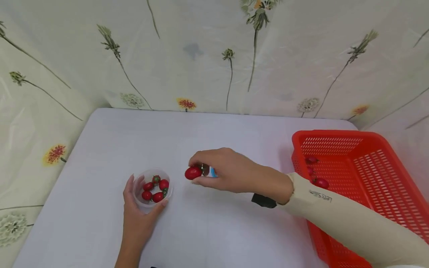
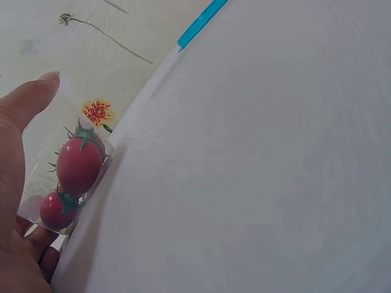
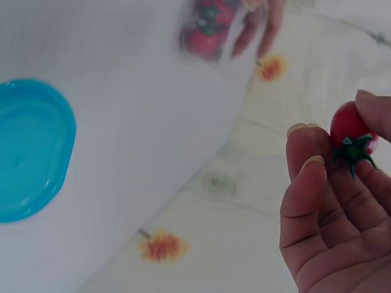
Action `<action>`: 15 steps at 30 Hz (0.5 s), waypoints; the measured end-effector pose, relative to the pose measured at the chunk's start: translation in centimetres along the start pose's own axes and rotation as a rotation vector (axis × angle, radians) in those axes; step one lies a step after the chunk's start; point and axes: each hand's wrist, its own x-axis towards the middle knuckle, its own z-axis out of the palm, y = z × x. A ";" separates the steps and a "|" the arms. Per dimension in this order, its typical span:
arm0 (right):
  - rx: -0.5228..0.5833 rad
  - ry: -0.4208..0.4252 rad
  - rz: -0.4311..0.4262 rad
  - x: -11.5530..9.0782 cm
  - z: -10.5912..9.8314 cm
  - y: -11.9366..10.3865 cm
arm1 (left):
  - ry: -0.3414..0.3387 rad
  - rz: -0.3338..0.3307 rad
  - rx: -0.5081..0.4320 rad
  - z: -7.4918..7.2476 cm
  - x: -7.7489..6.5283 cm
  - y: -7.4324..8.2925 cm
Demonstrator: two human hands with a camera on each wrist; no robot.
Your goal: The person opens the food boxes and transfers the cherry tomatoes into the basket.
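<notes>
My left hand (image 1: 139,219) curves round a clear plastic cup (image 1: 153,204) on the table, thumb on one side and fingers on the other. Several small red cherry tomatoes (image 1: 158,197) with green stems lie inside it; in the left wrist view two tomatoes (image 2: 79,165) show through its wall. To the right of the cup, my right hand (image 1: 231,171) pinches one cherry tomato (image 1: 193,172) between thumb and fingers above the table. The right wrist view shows this tomato (image 3: 349,131) with its green calyx towards the palm.
A red slotted plastic basket (image 1: 365,175) stands at the right, with a few cherry tomatoes (image 1: 321,182) along its left side. A blue rounded lid-like piece (image 3: 33,149) lies on the white table (image 1: 214,230), mostly hidden behind my right hand in the head view. Flower-patterned sheeting (image 1: 201,56) hangs behind.
</notes>
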 end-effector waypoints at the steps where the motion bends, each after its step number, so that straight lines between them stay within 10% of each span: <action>1: 0.013 0.030 0.006 -0.8 -0.6 0.2 | -0.002 -0.003 -0.001 0.0 0.0 0.0; 15: -0.063 0.291 0.324 -10.7 -5.6 2.8 | 0.002 -0.005 -0.013 0.2 0.0 -0.2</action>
